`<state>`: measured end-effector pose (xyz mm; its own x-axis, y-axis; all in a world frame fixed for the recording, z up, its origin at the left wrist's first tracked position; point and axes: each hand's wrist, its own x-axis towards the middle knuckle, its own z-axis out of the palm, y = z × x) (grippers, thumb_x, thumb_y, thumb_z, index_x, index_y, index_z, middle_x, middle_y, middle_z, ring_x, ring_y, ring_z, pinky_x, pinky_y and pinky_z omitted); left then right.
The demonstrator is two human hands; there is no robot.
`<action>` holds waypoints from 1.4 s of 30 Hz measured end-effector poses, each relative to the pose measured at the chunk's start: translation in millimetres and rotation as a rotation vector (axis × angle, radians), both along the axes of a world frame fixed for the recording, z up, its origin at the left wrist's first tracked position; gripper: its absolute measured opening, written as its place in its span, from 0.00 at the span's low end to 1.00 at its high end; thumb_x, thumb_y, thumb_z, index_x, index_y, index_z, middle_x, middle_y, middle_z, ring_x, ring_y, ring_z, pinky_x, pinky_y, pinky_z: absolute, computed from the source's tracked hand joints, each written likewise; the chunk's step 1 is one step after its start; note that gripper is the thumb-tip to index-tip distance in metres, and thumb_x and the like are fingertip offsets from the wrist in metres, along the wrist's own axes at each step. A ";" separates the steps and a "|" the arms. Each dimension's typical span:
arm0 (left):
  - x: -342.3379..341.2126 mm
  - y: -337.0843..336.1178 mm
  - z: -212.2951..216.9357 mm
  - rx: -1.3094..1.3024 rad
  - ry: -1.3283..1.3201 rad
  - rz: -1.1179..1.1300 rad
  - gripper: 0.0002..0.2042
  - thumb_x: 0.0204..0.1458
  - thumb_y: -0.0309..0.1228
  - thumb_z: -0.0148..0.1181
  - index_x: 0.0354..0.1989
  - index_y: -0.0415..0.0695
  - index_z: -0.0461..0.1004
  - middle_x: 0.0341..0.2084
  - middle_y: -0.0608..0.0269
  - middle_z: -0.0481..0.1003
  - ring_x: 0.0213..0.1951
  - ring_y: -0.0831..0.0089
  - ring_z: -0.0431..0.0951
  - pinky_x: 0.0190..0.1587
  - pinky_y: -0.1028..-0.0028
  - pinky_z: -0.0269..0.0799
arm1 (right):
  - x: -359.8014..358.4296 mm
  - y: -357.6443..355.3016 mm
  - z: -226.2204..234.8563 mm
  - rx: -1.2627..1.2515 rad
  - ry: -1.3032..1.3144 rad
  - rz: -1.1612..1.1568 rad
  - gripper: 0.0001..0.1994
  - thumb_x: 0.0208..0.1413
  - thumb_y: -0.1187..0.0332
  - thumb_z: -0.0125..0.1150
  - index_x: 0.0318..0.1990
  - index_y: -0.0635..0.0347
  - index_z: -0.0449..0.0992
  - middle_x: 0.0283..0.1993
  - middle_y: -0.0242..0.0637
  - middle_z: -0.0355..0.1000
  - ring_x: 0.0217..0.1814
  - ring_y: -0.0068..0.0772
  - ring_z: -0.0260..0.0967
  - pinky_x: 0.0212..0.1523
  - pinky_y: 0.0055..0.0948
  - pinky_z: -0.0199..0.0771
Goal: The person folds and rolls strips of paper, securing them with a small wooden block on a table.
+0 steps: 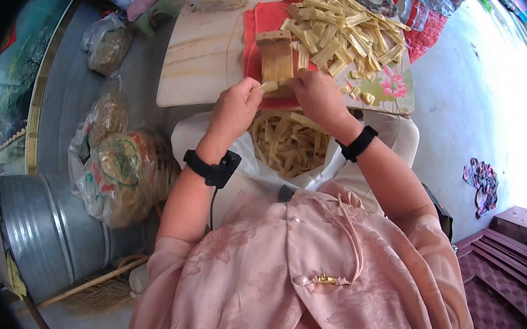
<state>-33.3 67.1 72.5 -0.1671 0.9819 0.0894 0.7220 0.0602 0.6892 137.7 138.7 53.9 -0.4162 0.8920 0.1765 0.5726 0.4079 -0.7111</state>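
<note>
Head view: yellow strip [271,87] between left hand [239,103], pinching it, and right hand [323,98], its hold unclear.

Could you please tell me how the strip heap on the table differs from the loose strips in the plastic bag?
The strip heap holds mostly short, straight pieces; the loose strips look longer and curl into loops.
The strip heap lies openly on the table; the loose strips sit inside the white plastic bag.
Both are yellowish and flat.

Left hand [239,107] and right hand [323,100] reach forward, both curled.
</note>
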 end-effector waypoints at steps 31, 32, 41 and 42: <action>39.2 -51.2 28.2 0.422 -0.003 -0.077 0.11 0.46 0.19 0.50 0.39 0.40 0.70 0.29 0.56 0.71 0.34 0.56 0.71 0.38 0.64 0.67 | 0.0 -61.4 42.7 -1.004 0.870 0.133 0.11 0.59 0.65 0.48 0.32 0.64 0.67 0.21 0.33 0.64 0.20 0.23 0.60 0.24 0.24 0.63; 39.2 -51.6 28.4 0.509 0.053 -0.059 0.11 0.46 0.19 0.50 0.39 0.40 0.70 0.30 0.56 0.71 0.35 0.57 0.71 0.39 0.64 0.67 | 0.0 -63.8 46.9 -1.006 0.868 0.132 0.11 0.59 0.65 0.48 0.32 0.64 0.67 0.21 0.33 0.64 0.20 0.23 0.60 0.24 0.24 0.63; 29.8 -51.0 25.0 0.146 -0.806 -0.170 0.08 0.52 0.22 0.48 0.41 0.41 0.68 0.35 0.61 0.71 0.38 0.68 0.72 0.42 0.72 0.66 | 18.7 -59.8 55.7 0.056 0.386 0.390 0.09 0.56 0.67 0.54 0.34 0.65 0.72 0.24 0.43 0.70 0.23 0.42 0.66 0.25 0.28 0.65; 30.9 -50.4 29.0 -0.097 -1.396 -0.215 0.08 0.54 0.22 0.46 0.42 0.40 0.67 0.36 0.64 0.71 0.39 0.73 0.71 0.44 0.75 0.65 | 18.6 -57.3 54.1 0.056 0.387 0.390 0.09 0.56 0.67 0.54 0.34 0.65 0.72 0.24 0.43 0.70 0.23 0.42 0.66 0.25 0.28 0.65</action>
<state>-2.3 16.7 101.6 0.0906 0.9917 -0.0913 -0.5388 0.1259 0.8330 156.3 81.4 108.0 -0.6092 0.6699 0.4244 0.0730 0.5803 -0.8111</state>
